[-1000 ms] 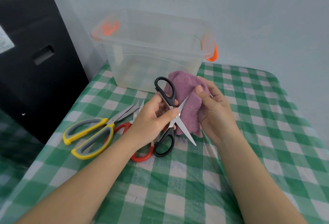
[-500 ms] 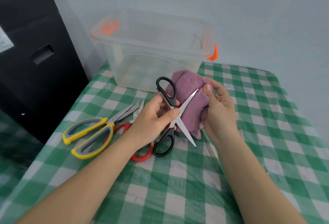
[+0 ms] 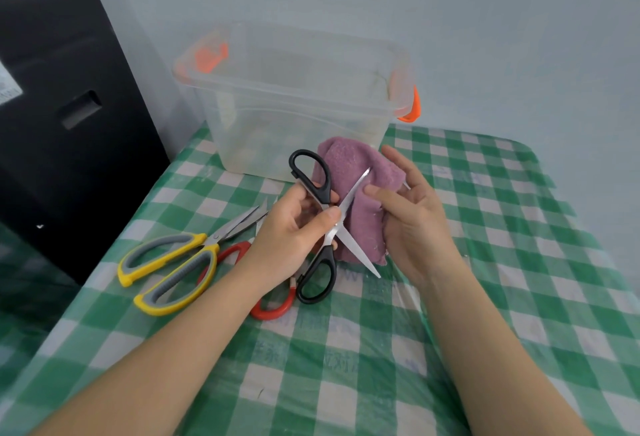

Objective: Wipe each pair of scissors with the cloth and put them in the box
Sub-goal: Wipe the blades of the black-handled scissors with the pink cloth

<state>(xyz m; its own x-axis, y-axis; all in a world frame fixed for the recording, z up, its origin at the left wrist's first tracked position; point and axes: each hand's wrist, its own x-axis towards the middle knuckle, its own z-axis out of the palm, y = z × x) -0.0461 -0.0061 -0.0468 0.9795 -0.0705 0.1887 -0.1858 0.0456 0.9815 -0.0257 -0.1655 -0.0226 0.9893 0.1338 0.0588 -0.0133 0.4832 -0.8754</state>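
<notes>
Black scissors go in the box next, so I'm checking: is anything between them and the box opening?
Nothing visible blocks it. The black scissors, in the left hand, are just in front of the lidless box.

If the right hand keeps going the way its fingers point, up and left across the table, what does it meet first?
The right hand already grips the purple cloth. Straight on, it would likely meet the upper blade of the black scissors, then probably the clear box; depth is unclear.
</notes>
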